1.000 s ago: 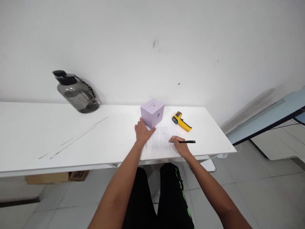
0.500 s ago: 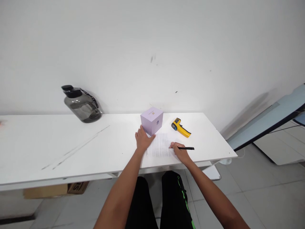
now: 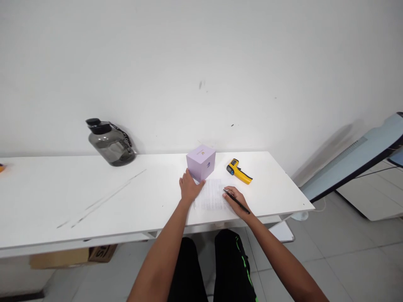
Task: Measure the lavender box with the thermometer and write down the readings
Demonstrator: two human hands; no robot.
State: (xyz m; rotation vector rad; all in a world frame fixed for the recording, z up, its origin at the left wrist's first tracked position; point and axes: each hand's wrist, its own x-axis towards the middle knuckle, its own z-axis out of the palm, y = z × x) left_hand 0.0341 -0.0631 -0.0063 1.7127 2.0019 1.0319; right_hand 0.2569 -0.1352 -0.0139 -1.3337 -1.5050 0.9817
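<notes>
My left hand (image 3: 189,188) lies with thumb and fingers spread against the near side of a lilac box (image 3: 201,162) and over the left edge of a printed paper sheet (image 3: 210,196). The box stands upright by the sheet's top edge. A black pen (image 3: 241,204) is held between the fingers of my right hand (image 3: 235,201), at the sheet's right side. Its tip points up and left, and its back end slants down toward my wrist. Whether the tip touches the paper, I cannot tell. A yellow infrared thermometer (image 3: 239,172) lies beyond my right hand.
A large grey water bottle (image 3: 111,144) stands at the back of the white table (image 3: 126,209), near the wall. An orange thing (image 3: 1,167) shows at the far left. Below are a cardboard box (image 3: 63,258) and a white flat object (image 3: 282,231). A pale panel (image 3: 352,157) leans at right.
The pen has swung in my right hand: its back end pointed right and now slants down toward the wrist. My left hand stays by the lilac box. The view has shifted slightly.
</notes>
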